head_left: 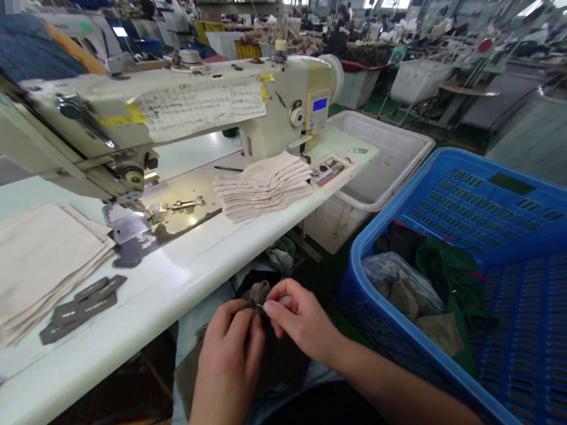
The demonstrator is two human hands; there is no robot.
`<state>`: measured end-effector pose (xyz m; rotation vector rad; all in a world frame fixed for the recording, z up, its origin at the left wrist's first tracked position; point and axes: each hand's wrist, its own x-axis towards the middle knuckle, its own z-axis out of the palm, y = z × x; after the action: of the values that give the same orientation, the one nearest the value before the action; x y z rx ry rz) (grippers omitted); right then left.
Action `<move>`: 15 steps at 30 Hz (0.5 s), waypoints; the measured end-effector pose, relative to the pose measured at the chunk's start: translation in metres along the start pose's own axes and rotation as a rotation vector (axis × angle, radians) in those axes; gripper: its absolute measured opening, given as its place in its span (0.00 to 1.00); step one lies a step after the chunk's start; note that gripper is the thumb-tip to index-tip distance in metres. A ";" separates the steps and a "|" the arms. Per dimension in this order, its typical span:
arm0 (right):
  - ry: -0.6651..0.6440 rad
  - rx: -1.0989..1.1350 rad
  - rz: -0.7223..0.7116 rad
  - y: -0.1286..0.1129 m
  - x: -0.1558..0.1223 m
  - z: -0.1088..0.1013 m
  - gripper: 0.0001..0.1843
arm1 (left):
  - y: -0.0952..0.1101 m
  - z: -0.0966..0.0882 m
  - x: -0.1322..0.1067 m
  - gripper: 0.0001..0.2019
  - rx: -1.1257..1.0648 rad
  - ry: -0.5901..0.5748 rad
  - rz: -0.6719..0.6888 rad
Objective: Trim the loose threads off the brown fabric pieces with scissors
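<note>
My left hand (234, 347) is closed on a dark olive-grey piece of cloth (278, 366) over my lap, just below the table's front edge. Beside it, my right hand (301, 318) pinches thumb against fingers at a bunched fold of that cloth. A small pale, thin bit shows at the right fingertips, too fine to name. Above the hands is a sewing machine (192, 101), its presser foot over the metal plate. Small dark grey fabric tabs (84, 305) lie on the table to the left, near a stack of cream fabric panels (32, 263).
A folded pile of cream fabric (263, 184) sits right of the needle area on the white table (185, 285). A blue plastic basket (370, 277) with cloth scraps and a plastic bag stands at the right. Behind it is a white bin (407, 140). People and machines fill the background.
</note>
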<state>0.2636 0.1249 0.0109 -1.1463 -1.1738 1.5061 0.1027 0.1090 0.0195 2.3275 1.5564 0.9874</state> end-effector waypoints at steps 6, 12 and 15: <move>0.037 -0.536 -0.420 -0.019 0.004 -0.018 0.15 | 0.001 -0.008 0.002 0.08 -0.028 -0.022 0.013; 0.147 -0.464 -0.418 -0.020 0.009 -0.006 0.07 | -0.001 -0.019 0.005 0.07 0.122 0.145 0.073; 0.220 -0.331 -0.353 -0.015 0.007 0.001 0.08 | -0.002 -0.018 0.000 0.09 0.185 0.207 0.034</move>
<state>0.2627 0.1338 0.0248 -1.2084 -1.4176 0.9187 0.0901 0.1061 0.0324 2.4476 1.7592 1.1717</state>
